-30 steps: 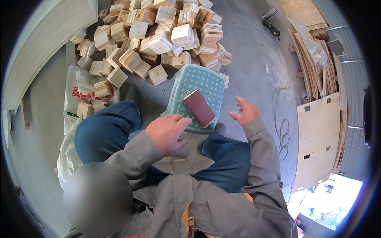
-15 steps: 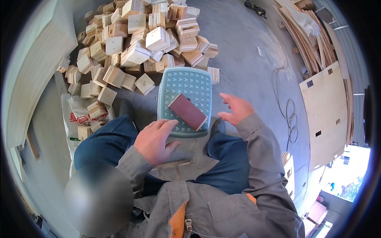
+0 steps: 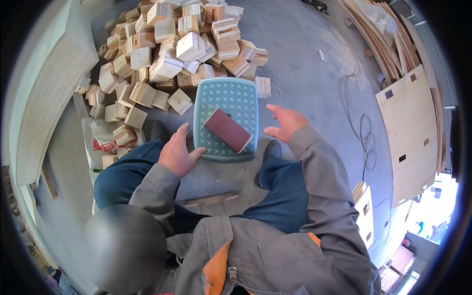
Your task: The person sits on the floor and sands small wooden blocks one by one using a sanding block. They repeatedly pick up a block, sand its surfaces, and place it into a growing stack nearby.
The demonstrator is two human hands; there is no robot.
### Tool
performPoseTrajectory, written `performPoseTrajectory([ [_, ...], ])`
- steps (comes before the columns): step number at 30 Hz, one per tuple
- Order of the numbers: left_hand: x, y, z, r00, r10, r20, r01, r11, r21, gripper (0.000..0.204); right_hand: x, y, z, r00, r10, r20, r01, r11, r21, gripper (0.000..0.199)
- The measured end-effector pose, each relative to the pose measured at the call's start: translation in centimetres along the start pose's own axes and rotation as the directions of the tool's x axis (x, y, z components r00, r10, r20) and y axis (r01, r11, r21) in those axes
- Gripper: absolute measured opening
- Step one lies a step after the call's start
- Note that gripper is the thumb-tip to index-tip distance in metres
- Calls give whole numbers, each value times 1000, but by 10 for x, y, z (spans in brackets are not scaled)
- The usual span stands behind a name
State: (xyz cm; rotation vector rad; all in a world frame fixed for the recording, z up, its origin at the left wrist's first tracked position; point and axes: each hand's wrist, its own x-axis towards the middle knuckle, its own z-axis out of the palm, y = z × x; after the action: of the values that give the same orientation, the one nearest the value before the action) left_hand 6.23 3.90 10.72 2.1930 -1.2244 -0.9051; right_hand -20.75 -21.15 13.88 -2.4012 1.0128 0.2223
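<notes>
Both your hands are open and hold nothing. Your left hand [image 3: 178, 153] is just beside the near left corner of the teal plastic stool [image 3: 226, 105]. Your right hand [image 3: 284, 122] hovers near its right edge. A reddish-brown sanding block [image 3: 228, 130] lies tilted on the stool. Beyond it sits a pile of plywood blocks [image 3: 172, 44].

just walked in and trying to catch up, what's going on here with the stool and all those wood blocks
A person in a grey work jacket and blue trousers sits over a teal plastic stool on the concrete floor. A reddish-brown sanding block lies on the stool's top. The left hand is open at the stool's near left corner, and the right hand hovers open just to its right; neither holds anything. A heap of small square plywood blocks lies just beyond the stool.
</notes>
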Motion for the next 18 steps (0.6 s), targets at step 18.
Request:
performPoseTrajectory([
  [18, 21, -48, 66, 971, -218, 99, 239, 915, -326, 104, -1, -18, 114, 951, 273, 144, -292, 947, 131, 103],
])
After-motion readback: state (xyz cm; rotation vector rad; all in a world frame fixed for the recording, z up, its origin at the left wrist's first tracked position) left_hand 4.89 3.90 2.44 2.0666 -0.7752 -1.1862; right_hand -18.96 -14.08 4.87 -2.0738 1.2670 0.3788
